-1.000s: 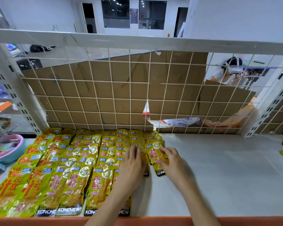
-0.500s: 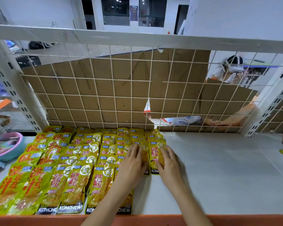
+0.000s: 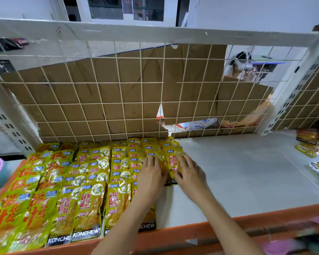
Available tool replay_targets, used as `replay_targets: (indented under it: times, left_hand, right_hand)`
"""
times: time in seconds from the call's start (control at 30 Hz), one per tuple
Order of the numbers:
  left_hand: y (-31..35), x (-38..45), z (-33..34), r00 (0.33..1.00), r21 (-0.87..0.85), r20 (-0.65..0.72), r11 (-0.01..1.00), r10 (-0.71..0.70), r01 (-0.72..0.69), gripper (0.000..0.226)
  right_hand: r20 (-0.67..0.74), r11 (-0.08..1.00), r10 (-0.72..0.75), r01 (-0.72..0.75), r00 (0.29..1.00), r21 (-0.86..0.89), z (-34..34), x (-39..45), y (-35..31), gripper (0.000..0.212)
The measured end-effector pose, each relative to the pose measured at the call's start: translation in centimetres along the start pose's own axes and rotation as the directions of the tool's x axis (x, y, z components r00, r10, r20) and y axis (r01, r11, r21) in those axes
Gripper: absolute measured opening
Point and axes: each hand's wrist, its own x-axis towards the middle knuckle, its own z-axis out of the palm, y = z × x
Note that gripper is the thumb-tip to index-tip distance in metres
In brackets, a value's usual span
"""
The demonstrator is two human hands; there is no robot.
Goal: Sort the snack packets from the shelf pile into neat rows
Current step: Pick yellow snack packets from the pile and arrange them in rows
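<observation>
The white shelf deck (image 3: 238, 172) carries yellow snack packet rows (image 3: 85, 181) filling its 9 o'clock half. Your left hand (image 3: 151, 177) and right hand (image 3: 190, 173) lie flat, fingers straight, pressing the newest Konchew packet (image 3: 171, 159). Square its edge flush against the neighbouring row; unsorted packets (image 3: 310, 146) wait at 3 o'clock.

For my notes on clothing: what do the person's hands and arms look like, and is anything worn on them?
Both the left hand and the right hand are bare, with no gloves, rings or watch visible. Both forearms are bare too; no sleeve shows in the picture.
</observation>
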Motion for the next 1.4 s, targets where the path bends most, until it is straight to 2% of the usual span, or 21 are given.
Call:
replay_targets:
  times: [0.1, 0.23, 0.3, 0.4, 0.53, 0.63, 0.77, 0.87, 1.03, 1.2, 1.27, 1.4]
  left_hand:
    - [-0.4, 0.6, -0.2, 0.997, 0.031, 0.074, 0.999, 0.024, -0.026, 0.042]
    - [0.1, 1.3, -2.6, 0.975, 0.149, 0.223, 0.989, -0.022, -0.012, 0.045]
    - [0.7, 1.1, -3.6, 0.984, 0.167, 0.176, 0.985, 0.015, -0.045, 0.047]
    - [2.5, 0.2, -4.3, 0.982, 0.125, 0.072, 0.975, 0.174, -0.182, 0.044]
    - [7.9, -2.3, -4.4, 0.936, 0.024, -0.03, 0.937, 0.35, -0.349, 0.043]
    - [13.3, -4.8, -3.9, 0.914, -0.066, 0.011, 0.912, 0.406, -0.404, 0.044]
    - [20.8, -7.6, -2.6, 0.886, -0.14, 0.08, 0.885, 0.457, -0.444, 0.043]
    - [26.1, -9.4, -1.8, 0.874, -0.177, 0.086, 0.871, 0.478, -0.459, 0.041]
    - [34.0, -11.3, -1.9, 0.872, -0.216, 0.115, 0.869, 0.476, -0.445, 0.033]
    - [39.8, -11.1, -1.1, 0.837, -0.297, 0.231, 0.855, 0.496, -0.425, 0.048]
    - [41.5, -10.4, -0.6, 0.844, -0.333, 0.24, 0.857, 0.48, -0.393, 0.052]
    - [44.3, -7.2, 0.7, 0.857, -0.348, 0.235, 0.863, 0.458, -0.365, 0.073]
  right_hand:
    - [0.081, 0.998, 0.007, -0.012, 0.997, 0.057, -0.9, 0.2, 0.3, 0.053]
    - [0.196, 0.995, -0.012, -0.007, 0.981, 0.095, -3.8, 0.3, 0.8, 0.054]
    - [0.157, 0.999, 0.0, -0.006, 0.988, 0.037, -5.2, -0.5, 1.4, 0.05]
    - [0.104, 0.995, 0.034, -0.024, 0.994, -0.094, -7.0, -3.5, 2.6, 0.048]
    - [0.01, 0.991, 0.075, -0.073, 0.997, -0.109, -9.2, -10.2, 6.2, 0.045]
    - [-0.11, 0.985, 0.142, -0.152, 0.984, -0.087, -10.7, -15.5, 10.1, 0.04]
    - [-0.082, 0.962, 0.257, -0.263, 0.963, -0.073, -13.4, -21.8, 15.9, 0.046]
    - [-0.037, 0.943, 0.321, -0.323, 0.947, -0.084, -15.4, -26.2, 20.0, 0.048]
    - [-0.058, 0.891, 0.452, -0.454, 0.89, -0.025, -17.5, -33.1, 25.6, 0.045]
    - [-0.079, 0.851, 0.525, -0.525, 0.847, 0.026, -19.0, -36.4, 30.2, 0.043]
    - [-0.075, 0.84, 0.543, -0.54, 0.836, 0.057, -19.4, -36.3, 31.9, 0.043]
    - [-0.097, 0.844, 0.536, -0.528, 0.839, 0.093, -20.2, -34.0, 35.6, 0.04]
